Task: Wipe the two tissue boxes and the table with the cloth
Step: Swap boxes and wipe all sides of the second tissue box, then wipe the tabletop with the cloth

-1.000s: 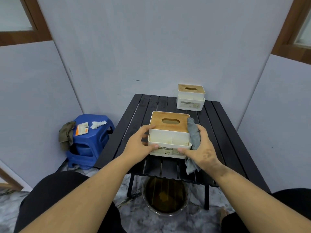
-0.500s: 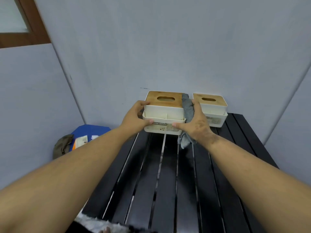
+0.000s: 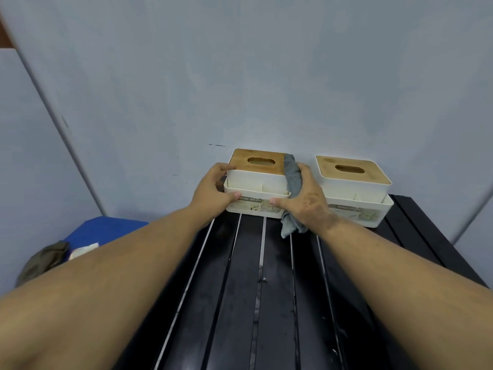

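Observation:
Two white tissue boxes with wooden lids stand side by side at the far edge of the black slatted table (image 3: 248,303), against the wall. My left hand (image 3: 210,193) grips the left side of the left tissue box (image 3: 257,182). My right hand (image 3: 306,201) grips its right side, with the grey cloth (image 3: 293,177) pressed between palm and box; the cloth's end hangs down to the table. The right tissue box (image 3: 352,188) sits untouched just right of my right hand.
A blue stool (image 3: 106,231) stands left of the table with a brown rag (image 3: 42,260) and white paper on it. Grey wall panels close in behind and on both sides. Wet streaks show on the table slats.
Both hands carried the left tissue box from the table's near part to the far edge and set it beside the other box. The view has moved closer.

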